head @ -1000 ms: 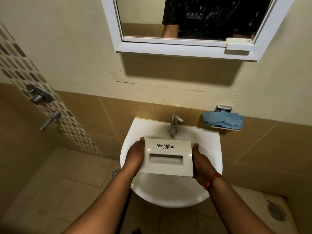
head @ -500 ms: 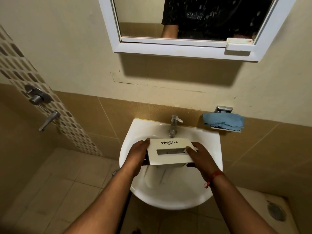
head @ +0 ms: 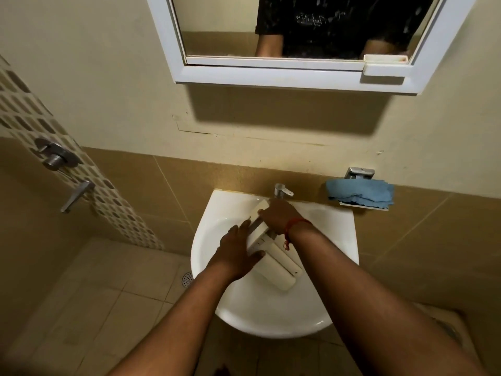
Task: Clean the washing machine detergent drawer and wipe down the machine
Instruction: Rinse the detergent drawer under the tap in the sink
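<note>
The white detergent drawer (head: 273,263) lies slanted inside the white wall basin (head: 222,210), its front panel up near the tap and its body pointing toward me. My right hand (head: 279,217) grips the drawer's front panel just below the tap (head: 280,191). My left hand (head: 238,253) lies against the drawer's left side with the fingers stretched out. A red thread is tied round my right wrist. No water can be seen running.
A blue cloth (head: 360,196) lies on a small wall holder right of the basin. A white-framed mirror (head: 295,39) hangs above. Shower valves (head: 58,158) are on the left wall, and a floor drain (head: 187,278) sits left of the basin.
The drawer was held level with its front facing me; it has been turned and lowered into the basin. My right hand moved up to the front panel, my left to its side.
</note>
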Demonstrator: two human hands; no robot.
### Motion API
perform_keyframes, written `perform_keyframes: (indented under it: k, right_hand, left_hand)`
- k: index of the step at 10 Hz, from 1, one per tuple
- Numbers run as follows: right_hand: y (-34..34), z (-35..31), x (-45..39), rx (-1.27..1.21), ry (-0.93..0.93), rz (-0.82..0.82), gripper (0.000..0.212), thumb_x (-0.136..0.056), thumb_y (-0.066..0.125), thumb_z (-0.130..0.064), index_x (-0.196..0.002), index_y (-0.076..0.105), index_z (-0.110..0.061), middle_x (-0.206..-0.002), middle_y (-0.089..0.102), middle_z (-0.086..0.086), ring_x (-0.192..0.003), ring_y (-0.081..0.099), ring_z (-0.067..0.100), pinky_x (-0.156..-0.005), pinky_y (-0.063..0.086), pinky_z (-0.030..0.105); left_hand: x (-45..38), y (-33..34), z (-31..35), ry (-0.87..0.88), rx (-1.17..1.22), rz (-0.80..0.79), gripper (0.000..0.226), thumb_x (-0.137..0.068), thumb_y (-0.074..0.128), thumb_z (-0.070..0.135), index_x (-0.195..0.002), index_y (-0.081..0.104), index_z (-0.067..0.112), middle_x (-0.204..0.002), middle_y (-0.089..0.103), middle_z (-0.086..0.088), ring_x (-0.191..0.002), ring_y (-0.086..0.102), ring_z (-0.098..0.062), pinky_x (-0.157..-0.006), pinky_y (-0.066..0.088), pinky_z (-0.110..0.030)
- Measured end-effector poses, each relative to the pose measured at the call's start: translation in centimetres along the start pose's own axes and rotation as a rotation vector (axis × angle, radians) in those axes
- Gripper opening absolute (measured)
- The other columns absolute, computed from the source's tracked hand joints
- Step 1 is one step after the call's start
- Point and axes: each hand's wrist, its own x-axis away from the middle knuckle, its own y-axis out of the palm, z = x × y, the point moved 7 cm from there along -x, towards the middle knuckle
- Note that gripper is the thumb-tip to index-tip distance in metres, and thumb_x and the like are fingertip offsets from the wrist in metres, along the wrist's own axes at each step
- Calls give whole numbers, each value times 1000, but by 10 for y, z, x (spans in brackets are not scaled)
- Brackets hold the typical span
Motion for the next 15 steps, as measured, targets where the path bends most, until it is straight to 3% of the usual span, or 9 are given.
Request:
perform_keyframes:
  k: [2, 4, 6, 7, 8, 10, 11, 13, 15]
  right_hand:
    - [24, -5, -2, -249, -160, -106, 38, -101, 42, -41, -121, 58, -13, -120, 61, 9, -106, 59, 25, -100, 47, 47]
    - [37, 86, -20, -649, 137, 83, 16, -93, 51, -12, -82, 59, -20, -95, 63, 12, -89, 60, 26, -95, 51, 52]
    - [43, 115, -35, -611, 254, 97, 21, -95, 49, -8, -85, 58, -24, -95, 60, 4, -102, 58, 28, -102, 47, 44]
    - [51, 128, -50, -587, 251, 86, 19, -96, 48, -6, -107, 64, -1, -115, 62, 19, -114, 56, 32, -102, 42, 38]
    - [58, 125, -57, -916, 343, 106, 21, -94, 50, 0, -111, 62, 1, -108, 60, 17, -98, 60, 28, -105, 46, 45]
    - [85, 104, -79, -1658, 463, -5, 11, -97, 45, 6, -99, 56, 6, -96, 60, 20, -88, 61, 27, -86, 58, 39]
    - [96, 88, -85, -1226, 239, -67, 21, -97, 46, 4, -97, 64, -7, -103, 66, 16, -93, 65, 25, -82, 57, 35]
    - [86, 122, -73, 472, -482, 181, 20, -93, 51, -23, -99, 70, -20, -100, 68, 6, -91, 64, 25, -81, 55, 41]
    - [35, 170, -61, 724, -120, 434, 28, -83, 55, -15, -108, 66, -17, -98, 65, 9, -84, 61, 33, -68, 51, 40]
  left_hand:
    - [-1, 1, -30, -198, 72, -23, 50, -103, 34, 42, -147, 28, 18, -124, 59, -13, -104, 60, -30, -83, 51, -38]
    - [-3, 16, -48, -366, 256, -120, 37, -102, 32, 46, -121, 43, 17, -107, 57, -9, -83, 63, -27, -44, 51, -33]
    - [-14, 36, -62, -507, 635, -205, 43, -98, 43, 50, -127, 47, 18, -120, 58, -11, -99, 64, -38, -55, 58, -55]
    - [-24, 39, -60, -512, 592, -199, 43, -99, 41, 49, -131, 44, 21, -124, 57, -11, -107, 61, -39, -46, 57, -43]
    - [-37, 39, -60, -504, 504, -154, 36, -102, 36, 46, -127, 46, 22, -120, 58, -9, -105, 60, -35, -48, 54, -38]
    - [-57, 41, -71, -421, 391, -27, 38, -104, 37, 38, -121, 53, 8, -117, 64, -13, -100, 61, -25, -89, 47, -35]
    - [-62, 47, -77, -429, 359, -22, 35, -105, 36, 36, -118, 53, 8, -109, 64, -8, -84, 56, -15, -77, 44, -28]
    - [-63, 52, -84, -430, 339, -10, 32, -105, 36, 32, -116, 56, 10, -101, 62, -4, -75, 53, -8, -61, 39, -24]
    - [-64, 52, -83, -409, 359, -9, 30, -105, 37, 28, -116, 57, 8, -111, 64, -10, -88, 56, -15, -73, 39, -24]
